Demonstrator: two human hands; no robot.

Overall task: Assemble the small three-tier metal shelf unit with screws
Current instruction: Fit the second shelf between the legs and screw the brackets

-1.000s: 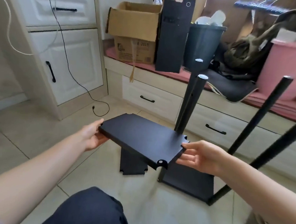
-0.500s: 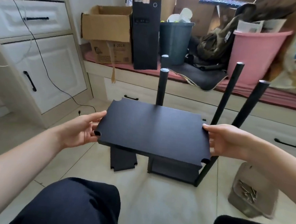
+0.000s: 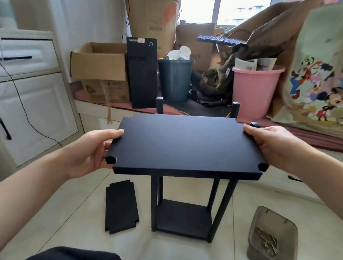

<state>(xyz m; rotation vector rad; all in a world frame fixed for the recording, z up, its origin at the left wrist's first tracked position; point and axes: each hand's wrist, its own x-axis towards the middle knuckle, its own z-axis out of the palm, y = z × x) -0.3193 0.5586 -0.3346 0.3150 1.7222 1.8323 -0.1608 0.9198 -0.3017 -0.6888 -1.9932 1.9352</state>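
White cabinets [image 3: 32,108] line the left wall, a black cable [image 3: 20,99] trailing down them. The left hand [image 3: 93,150] grips the black shelf panel [image 3: 185,145] by its left edge; a spare panel [image 3: 121,208] lies on the tiled floor [image 3: 178,254]. The held panel sits level over the four-post frame [image 3: 183,208], whose bottom shelf is fitted. The right hand [image 3: 275,145] grips its right edge. A tray of screws [image 3: 271,241] rests at right, a pink bucket [image 3: 254,91] behind.
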